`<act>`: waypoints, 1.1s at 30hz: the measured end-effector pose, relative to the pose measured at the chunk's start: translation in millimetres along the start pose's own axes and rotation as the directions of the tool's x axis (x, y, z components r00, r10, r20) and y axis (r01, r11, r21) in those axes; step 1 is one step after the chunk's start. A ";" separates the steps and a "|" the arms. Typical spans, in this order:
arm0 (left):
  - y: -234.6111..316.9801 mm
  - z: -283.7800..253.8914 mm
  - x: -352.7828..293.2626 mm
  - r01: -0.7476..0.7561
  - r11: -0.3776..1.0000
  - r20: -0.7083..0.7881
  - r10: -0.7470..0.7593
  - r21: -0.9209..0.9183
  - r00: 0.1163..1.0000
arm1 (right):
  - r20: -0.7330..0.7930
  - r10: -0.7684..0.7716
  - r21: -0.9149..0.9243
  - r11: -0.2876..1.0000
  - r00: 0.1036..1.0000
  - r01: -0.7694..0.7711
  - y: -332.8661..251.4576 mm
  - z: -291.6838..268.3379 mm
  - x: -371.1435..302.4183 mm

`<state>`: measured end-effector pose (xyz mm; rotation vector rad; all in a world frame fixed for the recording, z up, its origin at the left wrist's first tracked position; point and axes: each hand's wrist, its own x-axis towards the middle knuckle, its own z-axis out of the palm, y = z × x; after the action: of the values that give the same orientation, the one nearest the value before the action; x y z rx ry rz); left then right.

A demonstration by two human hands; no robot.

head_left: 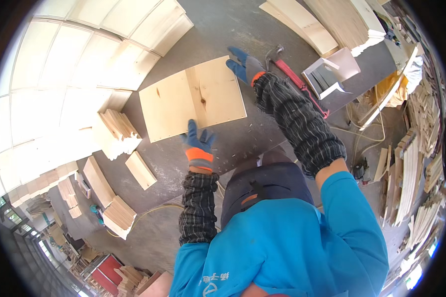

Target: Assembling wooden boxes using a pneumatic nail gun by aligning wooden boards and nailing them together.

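Note:
A pale wooden panel (pixel 171 106) with knots lies on the dark worktable, turned at a slant. My left hand (pixel 199 144), in a blue and orange glove, is at its near edge, fingers apart, one fingertip over the wood. At the panel's far right corner is my right hand (pixel 245 65), in the same kind of glove, its fingers spread and touching the corner. Neither hand is closed around the panel. Just right of my right hand lies a claw hammer (pixel 290 73) with a red handle.
Tall stacks of pale panels (pixel 79 74) fill the left side. More boards (pixel 302 24) lie at the far right, near an open white box (pixel 327 76). A short loose board (pixel 140 170) rests left of my left hand. Hoses (pixel 376 136) and scrap wood (pixel 406 173) lie on the right.

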<state>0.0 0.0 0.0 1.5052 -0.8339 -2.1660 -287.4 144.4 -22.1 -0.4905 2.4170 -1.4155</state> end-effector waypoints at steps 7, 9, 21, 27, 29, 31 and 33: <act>15.2 -38.2 23.3 -0.198 0.971 0.130 0.181 0.133 0.975 | 0.083 -0.063 -0.187 0.979 0.995 0.078 -8.9 -9.7 -69.9; 39.6 -51.5 38.5 -0.264 0.943 0.143 0.238 0.203 0.961 | 0.155 0.038 -0.216 0.976 0.987 -0.004 -29.2 -17.5 -123.0; 74.4 1.3 -14.3 -0.757 -0.085 0.685 0.500 0.648 0.530 | 0.312 -0.331 -0.367 0.822 0.890 0.435 -4.8 -9.0 -159.4; 48.9 2.4 -22.9 -0.712 -0.606 0.934 0.245 0.356 0.259 | 0.347 -0.230 -0.324 0.880 0.909 0.347 -32.5 -27.5 -154.9; 45.2 14.3 -22.0 -0.770 -0.538 0.935 0.278 0.343 0.222 | 0.380 -0.176 -0.460 0.816 0.908 0.351 13.0 -25.1 -153.6; 43.2 7.2 -19.4 -0.774 -0.542 0.934 0.309 0.327 0.178 | 0.430 -0.130 -0.564 0.734 0.893 0.378 33.4 -31.2 -162.0; 39.8 3.8 -18.3 -0.776 -0.534 0.926 0.339 0.337 0.169 | -0.012 -0.168 -0.250 0.955 0.986 0.159 35.0 -45.2 -177.4</act>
<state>1.9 -18.0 40.1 0.1019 -2.7530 -0.3995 -151.9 272.3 -17.1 -0.7475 2.6486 -1.1933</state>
